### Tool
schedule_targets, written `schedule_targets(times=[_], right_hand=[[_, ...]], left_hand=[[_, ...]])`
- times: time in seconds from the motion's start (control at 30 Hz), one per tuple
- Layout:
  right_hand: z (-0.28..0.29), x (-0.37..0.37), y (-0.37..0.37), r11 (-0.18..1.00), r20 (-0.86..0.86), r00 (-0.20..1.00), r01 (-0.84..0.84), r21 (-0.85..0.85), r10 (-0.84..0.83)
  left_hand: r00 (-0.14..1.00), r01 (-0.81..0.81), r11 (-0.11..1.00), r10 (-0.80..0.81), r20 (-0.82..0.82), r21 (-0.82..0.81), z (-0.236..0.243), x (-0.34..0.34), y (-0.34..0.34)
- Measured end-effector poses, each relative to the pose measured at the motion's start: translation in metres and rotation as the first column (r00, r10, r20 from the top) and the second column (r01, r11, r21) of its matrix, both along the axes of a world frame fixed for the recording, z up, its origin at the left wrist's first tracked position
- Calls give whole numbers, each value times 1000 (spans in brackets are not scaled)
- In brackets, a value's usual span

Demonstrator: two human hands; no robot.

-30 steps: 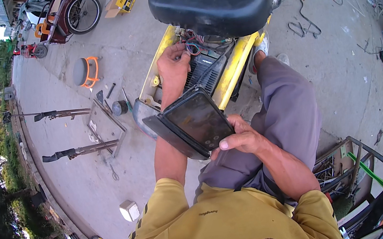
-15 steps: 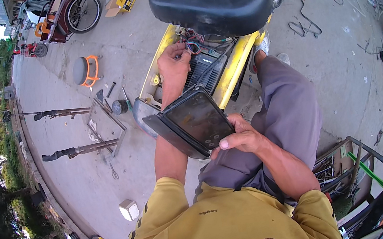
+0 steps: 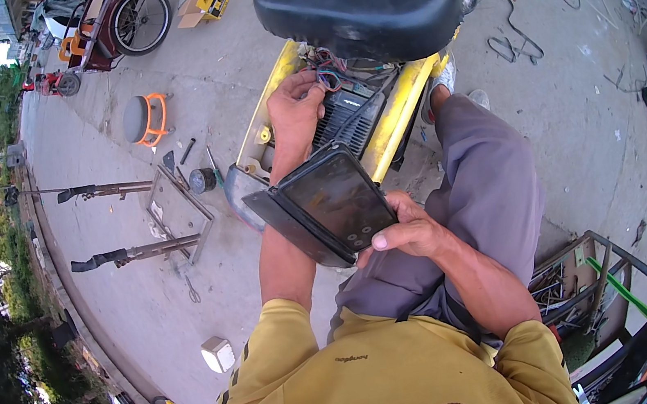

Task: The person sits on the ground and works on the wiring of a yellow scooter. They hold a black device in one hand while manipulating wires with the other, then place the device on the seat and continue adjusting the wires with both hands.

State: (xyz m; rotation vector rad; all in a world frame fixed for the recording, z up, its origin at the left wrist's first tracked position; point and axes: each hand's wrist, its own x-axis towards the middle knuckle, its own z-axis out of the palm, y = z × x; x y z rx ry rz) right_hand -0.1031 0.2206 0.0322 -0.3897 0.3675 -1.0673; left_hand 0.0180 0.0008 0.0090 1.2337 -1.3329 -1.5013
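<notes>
In my right hand [image 3: 414, 226] is a dark-screened phone [image 3: 335, 199] in a black folding case. Its cover hangs open to the left, over my left forearm. My left hand [image 3: 297, 111] reaches past it into the open body of a yellow scooter [image 3: 403, 120]. There its fingers are pinched at a bundle of coloured wires [image 3: 330, 75]; the fingertips are partly hidden. Just beside that hand lies a black finned box [image 3: 344, 112] between the yellow side panels. A black seat [image 3: 362, 6] overhangs the wires at the far side.
Left of the scooter, a metal frame with two legs [image 3: 180, 214] lies on the concrete near a dark round tin [image 3: 202, 180] and hand tools. Beyond is an orange-legged stool [image 3: 149, 119]. A metal rack [image 3: 600, 287] with loose parts stands at the near right.
My left hand has shifted very slightly to the right at the wires. The phone in my right hand stays almost in place.
</notes>
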Motion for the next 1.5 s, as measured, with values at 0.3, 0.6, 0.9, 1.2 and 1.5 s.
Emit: schedule_targets(times=[0.3, 0.6, 0.9, 1.2, 1.5], right_hand=[[-3, 3, -1, 1000, 8, 1000, 13, 3, -13], [-4, 4, -3, 999, 49, 998, 32, 20, -33], [-5, 4, -3, 1000, 46, 999, 27, 5, -27], [-2, 4, -3, 999, 35, 999, 29, 13, -30], [-3, 4, -2, 999, 33, 999, 38, 14, -39]], left_hand=[[998, 25, 999, -24, -51, 31, 2, 0, 0], [995, 60, 997, -56, -88, 43, 2, 1, -2], [1000, 27, 999, -27, 4, -20, -2, -1, -2], [999, 6, 1000, -6, 32, -20, -2, -2, -2], [999, 12, 1000, -12, 48, -10, 2, -2, 0]])
